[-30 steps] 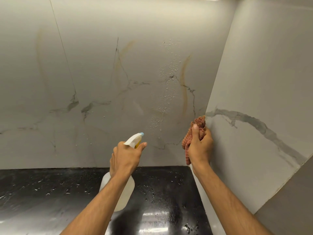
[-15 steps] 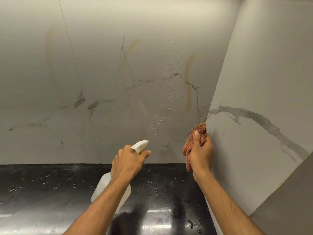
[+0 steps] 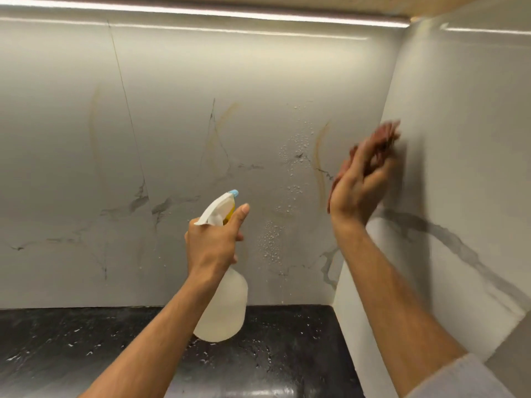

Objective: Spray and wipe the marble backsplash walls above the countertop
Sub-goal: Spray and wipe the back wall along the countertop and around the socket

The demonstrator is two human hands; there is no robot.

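My left hand (image 3: pixel 214 242) grips a white spray bottle (image 3: pixel 225 305) by the neck, its blue-tipped nozzle aimed at the back marble wall (image 3: pixel 172 133). Water droplets (image 3: pixel 290 179) run in a vertical band on that wall, left of a brownish streak. My right hand (image 3: pixel 357 185) is blurred with motion and presses a reddish checked cloth (image 3: pixel 385 136) against the right side wall (image 3: pixel 459 156), just past the inner corner. Most of the cloth is hidden behind the hand.
A black glossy countertop (image 3: pixel 86 340) with scattered wet specks runs below both walls. A light strip (image 3: pixel 201 11) glows under the cabinet at the top. Grey veins cross the side wall lower right.
My right hand has swept the cloth upward along the side wall, from near the grey vein to well above it. The left hand raised the bottle slightly. The view tilted upward.
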